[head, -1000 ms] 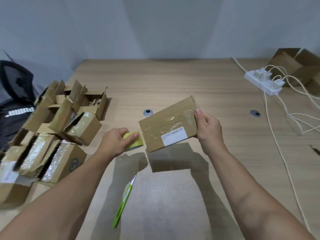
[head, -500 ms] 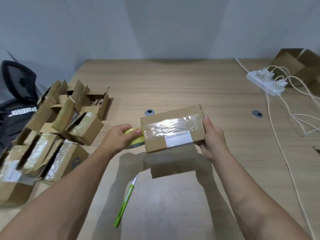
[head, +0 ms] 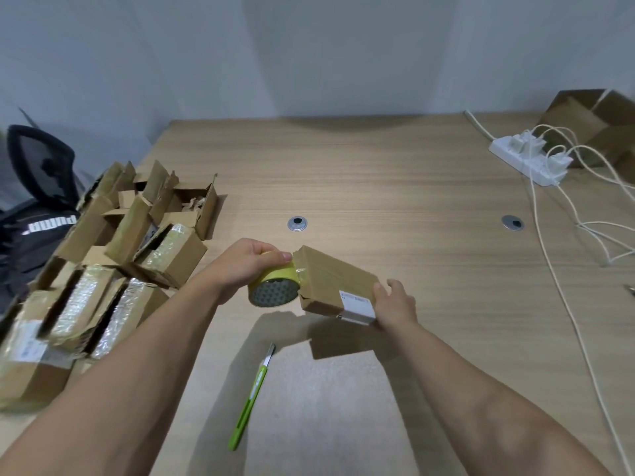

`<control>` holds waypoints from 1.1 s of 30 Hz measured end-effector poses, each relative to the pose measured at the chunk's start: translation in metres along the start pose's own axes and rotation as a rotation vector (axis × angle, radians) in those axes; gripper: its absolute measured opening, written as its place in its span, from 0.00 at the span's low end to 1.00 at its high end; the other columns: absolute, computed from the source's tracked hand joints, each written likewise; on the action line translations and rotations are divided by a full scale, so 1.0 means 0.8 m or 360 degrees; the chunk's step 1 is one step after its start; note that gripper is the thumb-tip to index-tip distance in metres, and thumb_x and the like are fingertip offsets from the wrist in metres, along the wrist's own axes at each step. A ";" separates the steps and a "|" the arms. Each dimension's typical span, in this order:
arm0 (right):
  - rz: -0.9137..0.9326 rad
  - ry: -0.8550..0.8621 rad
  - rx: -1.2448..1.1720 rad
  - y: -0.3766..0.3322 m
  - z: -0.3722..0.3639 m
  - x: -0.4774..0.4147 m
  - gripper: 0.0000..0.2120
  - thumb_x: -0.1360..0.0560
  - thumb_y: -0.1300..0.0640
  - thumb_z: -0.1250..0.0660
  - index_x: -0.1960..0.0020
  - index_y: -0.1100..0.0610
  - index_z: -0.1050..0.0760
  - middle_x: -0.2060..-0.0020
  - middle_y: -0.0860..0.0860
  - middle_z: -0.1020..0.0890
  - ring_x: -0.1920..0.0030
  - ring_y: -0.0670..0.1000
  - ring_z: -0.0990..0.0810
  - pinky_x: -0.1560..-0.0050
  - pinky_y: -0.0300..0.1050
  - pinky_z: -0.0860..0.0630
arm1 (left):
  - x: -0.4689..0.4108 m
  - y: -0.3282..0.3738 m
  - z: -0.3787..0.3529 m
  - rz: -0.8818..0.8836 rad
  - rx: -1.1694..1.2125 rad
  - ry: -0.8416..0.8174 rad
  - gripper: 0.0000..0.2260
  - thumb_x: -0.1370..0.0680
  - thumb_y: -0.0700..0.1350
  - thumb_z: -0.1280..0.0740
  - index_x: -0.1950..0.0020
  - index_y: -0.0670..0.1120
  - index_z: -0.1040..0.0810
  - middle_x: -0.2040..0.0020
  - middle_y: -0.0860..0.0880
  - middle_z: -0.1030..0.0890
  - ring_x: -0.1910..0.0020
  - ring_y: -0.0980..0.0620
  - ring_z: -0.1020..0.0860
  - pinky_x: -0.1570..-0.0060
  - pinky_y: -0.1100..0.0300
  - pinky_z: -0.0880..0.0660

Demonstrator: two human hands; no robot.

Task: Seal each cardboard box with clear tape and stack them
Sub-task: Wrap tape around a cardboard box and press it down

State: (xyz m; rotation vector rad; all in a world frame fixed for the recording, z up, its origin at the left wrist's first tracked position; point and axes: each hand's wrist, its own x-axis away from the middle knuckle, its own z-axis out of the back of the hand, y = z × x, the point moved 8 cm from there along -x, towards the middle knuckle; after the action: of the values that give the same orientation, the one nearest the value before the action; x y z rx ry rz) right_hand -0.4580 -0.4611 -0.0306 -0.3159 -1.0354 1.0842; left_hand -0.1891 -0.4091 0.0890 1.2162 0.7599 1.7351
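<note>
head view: your only camera here, so it's all from this one.
cardboard box (head: pixel 330 281): dead centre of the frame. You've got it up off the tabletop (head: pixel 378 173) between both hands, tilted so its left end sits higher in the picture than its right end.
left hand (head: pixel 245 266): your fingers are curled over the top of the tape roll (head: pixel 273 288), thumb tip right at the box's left end.
tape roll: yellow-green, butted up against the left end of the box, open side facing the camera. A shiny bit of clear tape bridges roll and cardboard.
right hand (head: pixel 395 304): gripping the box's lower right end, fingers wrapped round the corner next to the white label (head: pixel 357 305).
green knife (head: pixel 252 396): lying on the tabletop at lower centre, blade end pointing up toward the box, apart from both hands.
pile of boxes (head: pixel 120 255): left side of the frame, a messy heap. Several have flaps open with shiny wrapped stuff inside.
power strip (head: pixel 525 159): upper right, white, plugs in it, white cables (head: pixel 556 269) trailing down the right side.
open brown box (head: pixel 591 121): far upper right corner, behind the strip.
grommets (head: pixel 297 224): two metal ones set in the tabletop, one just above your left hand, one over by the cables.
chair (head: pixel 41 163): black, upper left, off the tabletop's edge.
</note>
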 end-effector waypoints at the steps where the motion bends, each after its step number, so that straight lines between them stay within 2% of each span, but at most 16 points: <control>1: 0.0136 0.0096 0.0223 -0.009 -0.001 0.005 0.21 0.16 0.45 0.44 0.25 0.50 0.33 0.31 0.58 0.32 0.34 0.61 0.31 0.37 0.54 0.31 | -0.001 0.001 -0.001 0.0025 -0.0027 0.0031 0.13 0.23 0.49 0.28 0.55 0.39 0.16 0.56 0.39 0.15 0.57 0.42 0.18 0.51 0.48 0.22; 3: 0.0458 0.0146 0.0274 -0.035 -0.008 0.024 0.17 0.15 0.47 0.43 0.28 0.50 0.30 0.34 0.56 0.31 0.34 0.58 0.32 0.38 0.50 0.33 | -0.003 0.003 -0.001 0.0061 -0.0036 0.0097 0.13 0.24 0.49 0.27 0.59 0.39 0.16 0.60 0.40 0.16 0.60 0.43 0.20 0.56 0.51 0.24; 5: 0.0762 0.0011 0.0075 -0.058 -0.019 0.043 0.16 0.16 0.50 0.41 0.30 0.52 0.27 0.38 0.54 0.27 0.37 0.54 0.27 0.44 0.43 0.34 | -0.003 0.006 0.001 0.0096 -0.0065 0.0151 0.14 0.24 0.50 0.26 0.60 0.38 0.16 0.64 0.41 0.17 0.64 0.47 0.24 0.60 0.55 0.28; 6: 0.0888 -0.0116 0.0027 -0.069 -0.026 0.053 0.18 0.16 0.49 0.40 0.29 0.52 0.28 0.38 0.52 0.26 0.37 0.52 0.26 0.44 0.42 0.33 | -0.003 0.008 0.003 0.0109 -0.0071 0.0175 0.15 0.24 0.50 0.26 0.60 0.38 0.16 0.65 0.43 0.19 0.66 0.49 0.26 0.63 0.57 0.30; 9: 0.1144 -0.0585 0.0211 -0.091 -0.047 0.080 0.37 0.24 0.37 0.34 0.20 0.45 0.41 0.29 0.47 0.33 0.31 0.46 0.33 0.34 0.46 0.34 | -0.002 0.016 0.005 0.0137 -0.0065 0.0227 0.15 0.24 0.51 0.27 0.61 0.40 0.17 0.67 0.44 0.21 0.70 0.52 0.30 0.70 0.61 0.35; 10: 0.1200 -0.0629 0.0351 -0.094 -0.053 0.084 0.41 0.27 0.34 0.33 0.20 0.43 0.45 0.26 0.45 0.35 0.30 0.46 0.36 0.32 0.47 0.35 | -0.002 0.020 0.005 0.0146 -0.0066 0.0236 0.15 0.23 0.51 0.27 0.62 0.40 0.18 0.68 0.44 0.22 0.71 0.52 0.30 0.71 0.61 0.35; 11: 0.1240 -0.0599 0.0440 -0.096 -0.055 0.084 0.42 0.27 0.36 0.32 0.19 0.42 0.46 0.25 0.44 0.36 0.29 0.46 0.36 0.31 0.48 0.35 | -0.002 0.024 0.004 0.0152 -0.0049 0.0249 0.14 0.23 0.51 0.28 0.61 0.40 0.18 0.68 0.44 0.22 0.71 0.52 0.30 0.72 0.61 0.35; 13: 0.1257 -0.0420 0.0379 -0.102 -0.045 0.079 0.33 0.23 0.50 0.32 0.21 0.44 0.40 0.28 0.46 0.30 0.31 0.49 0.30 0.33 0.48 0.31 | -0.003 0.028 0.002 0.0182 0.0143 0.0272 0.12 0.22 0.49 0.29 0.55 0.39 0.18 0.67 0.44 0.21 0.70 0.51 0.27 0.68 0.61 0.31; 14: 0.1232 -0.0341 0.0273 -0.104 -0.037 0.076 0.28 0.22 0.56 0.33 0.23 0.46 0.36 0.33 0.48 0.25 0.35 0.51 0.26 0.39 0.46 0.29 | -0.002 0.028 -0.001 0.0200 0.0287 0.0269 0.11 0.21 0.48 0.30 0.52 0.38 0.19 0.66 0.44 0.21 0.69 0.50 0.25 0.66 0.60 0.29; 16: 0.1147 -0.0233 0.0128 -0.105 -0.019 0.069 0.22 0.22 0.61 0.36 0.29 0.49 0.29 0.47 0.50 0.20 0.48 0.53 0.23 0.53 0.41 0.32 | 0.001 0.028 -0.008 0.0214 0.0473 0.0235 0.09 0.20 0.46 0.33 0.51 0.40 0.20 0.68 0.45 0.21 0.70 0.50 0.24 0.64 0.58 0.27; 18: 0.1127 -0.0155 0.0153 -0.108 -0.005 0.063 0.18 0.23 0.62 0.36 0.34 0.51 0.26 0.53 0.52 0.20 0.54 0.54 0.24 0.58 0.43 0.35 | 0.003 0.023 -0.015 0.0211 0.0574 0.0232 0.08 0.19 0.46 0.35 0.55 0.44 0.21 0.72 0.48 0.23 0.73 0.51 0.24 0.64 0.59 0.27; 21: 0.1112 -0.0112 0.0139 -0.114 0.006 0.058 0.13 0.21 0.58 0.35 0.37 0.52 0.25 0.53 0.54 0.18 0.53 0.56 0.22 0.58 0.46 0.31 | 0.000 0.017 -0.026 0.0221 0.0696 0.0251 0.10 0.18 0.46 0.35 0.57 0.45 0.21 0.73 0.51 0.27 0.75 0.55 0.28 0.67 0.61 0.29; 26: 0.0971 0.0012 -0.0145 -0.120 0.018 0.050 0.06 0.20 0.53 0.34 0.45 0.53 0.24 0.56 0.50 0.18 0.56 0.50 0.22 0.63 0.40 0.33 | -0.002 0.005 -0.050 0.0392 0.0855 0.0267 0.14 0.18 0.49 0.35 0.63 0.47 0.25 0.72 0.49 0.30 0.73 0.53 0.34 0.67 0.60 0.34; 28: 0.0906 0.0022 -0.0209 -0.120 0.018 0.046 0.06 0.20 0.52 0.35 0.47 0.54 0.24 0.56 0.49 0.19 0.56 0.50 0.22 0.63 0.36 0.30 | -0.004 0.003 -0.059 0.0408 0.0740 0.0255 0.15 0.18 0.49 0.34 0.64 0.47 0.25 0.72 0.49 0.30 0.73 0.53 0.34 0.68 0.60 0.35; 31: 0.0817 0.0008 -0.0376 -0.122 0.015 0.045 0.05 0.19 0.53 0.35 0.47 0.53 0.23 0.55 0.48 0.18 0.54 0.49 0.21 0.59 0.39 0.27 | -0.004 0.006 -0.067 0.0379 0.0651 0.0269 0.12 0.19 0.49 0.33 0.60 0.46 0.21 0.73 0.50 0.28 0.77 0.54 0.31 0.72 0.64 0.33; 33: 0.0749 0.0007 -0.0507 -0.123 0.012 0.045 0.05 0.19 0.53 0.35 0.47 0.52 0.23 0.54 0.48 0.18 0.53 0.48 0.20 0.58 0.39 0.26 | -0.007 0.007 -0.071 0.0391 0.0596 0.0253 0.11 0.19 0.50 0.33 0.52 0.43 0.19 0.76 0.51 0.26 0.81 0.55 0.28 0.77 0.65 0.31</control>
State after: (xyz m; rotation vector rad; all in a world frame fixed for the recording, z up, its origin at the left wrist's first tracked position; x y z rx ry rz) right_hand -0.4065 -0.4800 0.0594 -0.8504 -1.1620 1.3321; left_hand -0.2435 -0.4166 0.0724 1.4836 1.1058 1.9650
